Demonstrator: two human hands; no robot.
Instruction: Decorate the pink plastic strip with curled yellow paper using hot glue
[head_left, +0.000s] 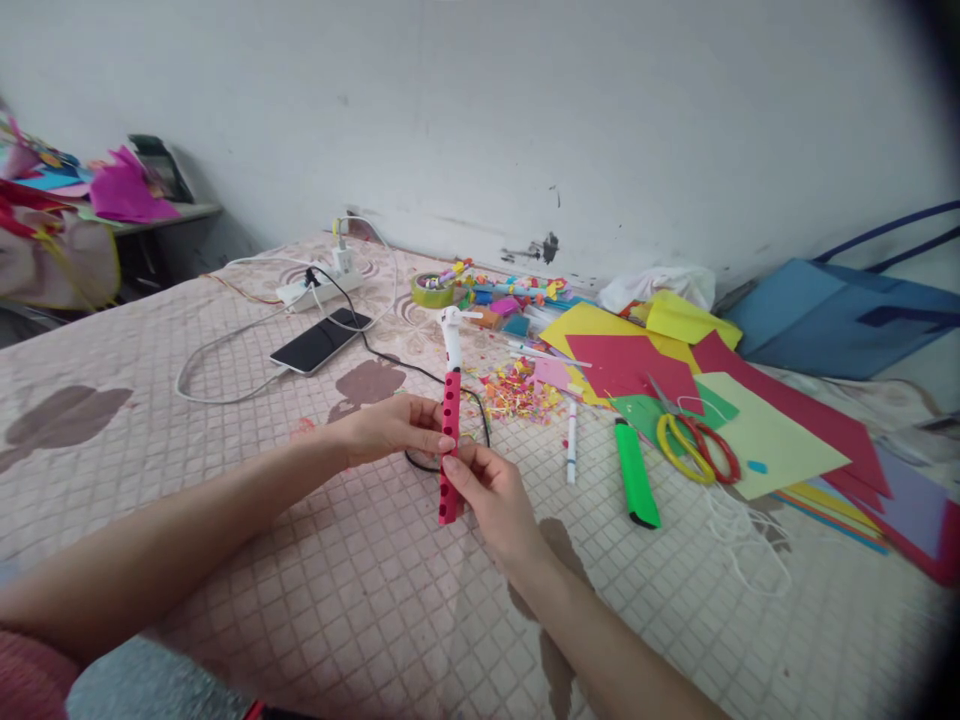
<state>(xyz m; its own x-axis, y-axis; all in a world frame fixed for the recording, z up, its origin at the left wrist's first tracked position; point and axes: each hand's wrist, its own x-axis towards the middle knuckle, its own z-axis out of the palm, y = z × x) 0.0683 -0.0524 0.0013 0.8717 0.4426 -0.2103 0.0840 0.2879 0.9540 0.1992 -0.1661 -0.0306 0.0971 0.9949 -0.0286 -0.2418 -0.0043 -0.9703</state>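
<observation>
Upright in front of me is a slim red stick with dark dots [451, 400], topped by a white, bent end piece [451, 335]. My left hand [401, 425] pinches it around the middle, thumb across its front. Just below, my right hand [491, 490] grips the lower part between thumb and fingers. The stick's bottom end sticks out under my right thumb. Behind it a black cable [386, 355] runs over the patterned tablecloth [360, 600]. Whether the stick is paper or plastic I cannot tell.
A phone [321, 342] and power strip [319, 290] lie at back left. Confetti scraps [521, 390], a white marker [571, 445], a green cutter-like tool [636, 475], scissors [694, 448], white string [742, 540], coloured paper [780, 430] and a blue bag [840, 310] are on the right.
</observation>
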